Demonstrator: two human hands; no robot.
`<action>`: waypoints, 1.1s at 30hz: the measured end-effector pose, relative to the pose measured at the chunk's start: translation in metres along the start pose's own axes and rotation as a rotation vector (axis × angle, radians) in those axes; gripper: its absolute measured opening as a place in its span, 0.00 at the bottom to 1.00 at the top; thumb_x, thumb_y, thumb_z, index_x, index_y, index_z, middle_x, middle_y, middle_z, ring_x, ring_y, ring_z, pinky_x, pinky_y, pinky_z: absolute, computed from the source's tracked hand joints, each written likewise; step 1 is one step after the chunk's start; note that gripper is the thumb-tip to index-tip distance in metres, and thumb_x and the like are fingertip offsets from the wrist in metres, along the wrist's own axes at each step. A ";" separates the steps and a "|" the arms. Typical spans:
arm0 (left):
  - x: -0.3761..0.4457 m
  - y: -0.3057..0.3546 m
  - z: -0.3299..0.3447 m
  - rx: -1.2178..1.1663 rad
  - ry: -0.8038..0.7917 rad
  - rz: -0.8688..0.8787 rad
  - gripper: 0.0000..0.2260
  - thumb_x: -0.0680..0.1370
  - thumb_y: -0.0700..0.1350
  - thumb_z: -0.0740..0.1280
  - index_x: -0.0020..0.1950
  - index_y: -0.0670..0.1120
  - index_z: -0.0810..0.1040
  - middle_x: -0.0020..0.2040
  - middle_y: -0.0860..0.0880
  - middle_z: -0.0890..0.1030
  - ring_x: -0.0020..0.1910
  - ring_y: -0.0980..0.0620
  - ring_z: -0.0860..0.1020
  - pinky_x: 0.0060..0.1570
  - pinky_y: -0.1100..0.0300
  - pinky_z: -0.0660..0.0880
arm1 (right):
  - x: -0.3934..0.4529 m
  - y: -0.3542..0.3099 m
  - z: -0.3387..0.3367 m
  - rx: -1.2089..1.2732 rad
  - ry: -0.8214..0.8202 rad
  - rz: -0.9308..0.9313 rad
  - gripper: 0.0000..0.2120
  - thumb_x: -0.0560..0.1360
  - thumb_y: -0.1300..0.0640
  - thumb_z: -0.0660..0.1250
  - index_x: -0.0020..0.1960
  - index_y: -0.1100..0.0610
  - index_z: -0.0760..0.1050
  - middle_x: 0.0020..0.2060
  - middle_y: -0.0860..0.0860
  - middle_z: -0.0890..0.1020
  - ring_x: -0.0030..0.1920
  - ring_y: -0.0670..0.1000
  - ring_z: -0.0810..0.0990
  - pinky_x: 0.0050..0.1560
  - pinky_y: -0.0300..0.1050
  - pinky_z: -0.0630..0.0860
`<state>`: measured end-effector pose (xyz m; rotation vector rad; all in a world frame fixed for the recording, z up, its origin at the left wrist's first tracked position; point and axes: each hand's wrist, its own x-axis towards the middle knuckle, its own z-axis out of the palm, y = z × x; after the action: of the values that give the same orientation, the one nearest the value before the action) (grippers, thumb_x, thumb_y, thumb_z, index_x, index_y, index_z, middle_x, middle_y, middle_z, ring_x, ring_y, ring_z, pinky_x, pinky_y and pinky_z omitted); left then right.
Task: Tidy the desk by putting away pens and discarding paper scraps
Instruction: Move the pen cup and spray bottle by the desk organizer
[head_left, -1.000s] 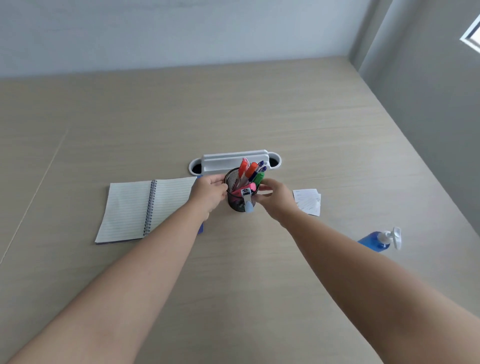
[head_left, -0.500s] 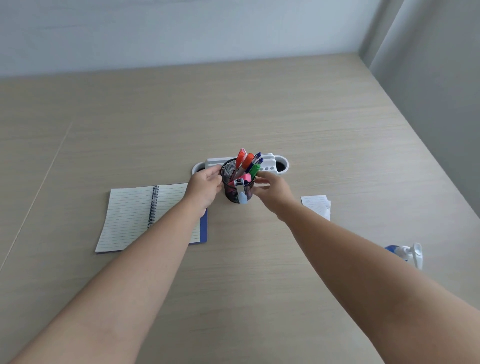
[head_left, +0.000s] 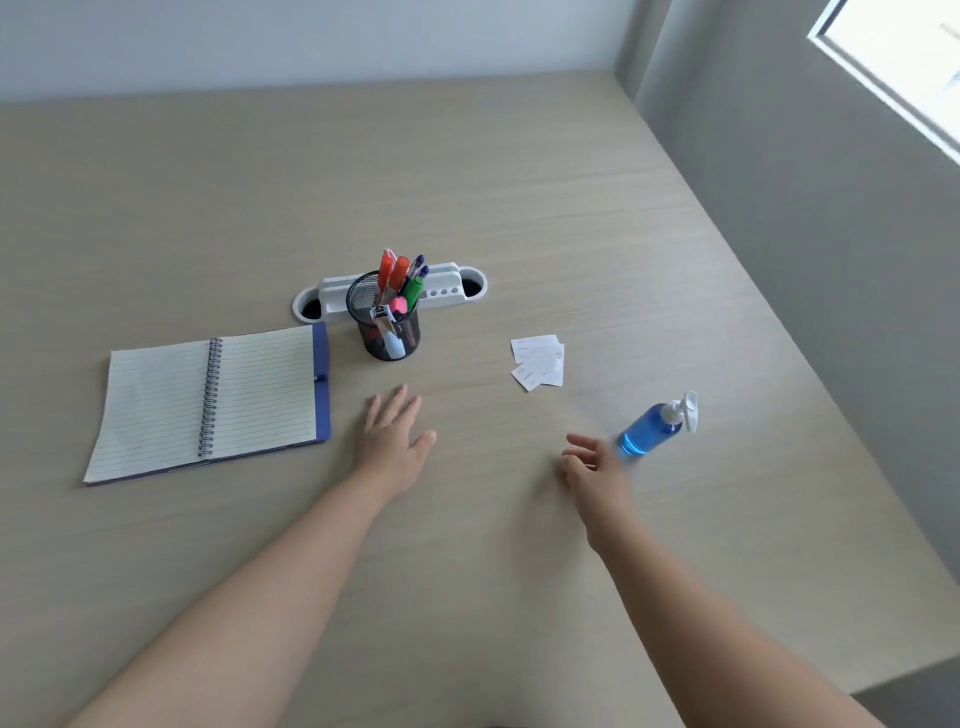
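Observation:
A black mesh pen cup (head_left: 387, 332) stands upright on the desk with several coloured pens and markers (head_left: 402, 278) sticking out of it. A few white paper scraps (head_left: 539, 361) lie in a small heap to its right. My left hand (head_left: 392, 436) hovers open, palm down, just in front of the cup and holds nothing. Over the desk to the right, my right hand (head_left: 592, 465) is empty with its fingers loosely curled and apart, below the scraps and beside a blue bottle.
An open spiral notebook (head_left: 208, 397) with a blue cover lies at the left. A white cable grommet (head_left: 452, 286) is set into the desk behind the cup. A blue pump bottle (head_left: 654, 428) stands at the right. The desk's right edge runs along a grey wall.
Both hands have let go of the pen cup and drawn back toward me. The cup now stands alone in front of the grommet.

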<state>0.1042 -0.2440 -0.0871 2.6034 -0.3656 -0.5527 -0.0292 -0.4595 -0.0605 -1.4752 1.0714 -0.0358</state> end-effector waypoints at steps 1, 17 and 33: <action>0.001 0.002 0.003 0.073 -0.050 -0.032 0.30 0.79 0.58 0.58 0.78 0.53 0.52 0.80 0.55 0.45 0.78 0.46 0.41 0.74 0.48 0.41 | -0.001 0.009 -0.011 0.026 0.063 0.024 0.15 0.73 0.62 0.63 0.58 0.52 0.74 0.45 0.50 0.79 0.40 0.50 0.78 0.42 0.44 0.75; -0.006 -0.010 0.010 0.179 0.130 -0.050 0.28 0.80 0.56 0.55 0.79 0.53 0.53 0.80 0.53 0.49 0.79 0.46 0.45 0.74 0.42 0.43 | 0.018 -0.035 -0.022 -0.244 0.308 -0.505 0.20 0.74 0.56 0.71 0.64 0.58 0.71 0.55 0.49 0.71 0.43 0.49 0.74 0.46 0.40 0.69; -0.003 -0.009 0.016 0.229 0.217 -0.228 0.31 0.79 0.58 0.48 0.79 0.49 0.43 0.80 0.54 0.43 0.79 0.47 0.44 0.75 0.42 0.43 | 0.089 -0.144 0.163 -0.569 -0.140 -0.636 0.22 0.75 0.54 0.69 0.66 0.61 0.70 0.58 0.56 0.75 0.55 0.57 0.77 0.48 0.43 0.68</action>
<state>0.0960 -0.2412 -0.1037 2.9132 -0.0639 -0.3100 0.2000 -0.4148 -0.0354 -2.2542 0.4723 -0.0787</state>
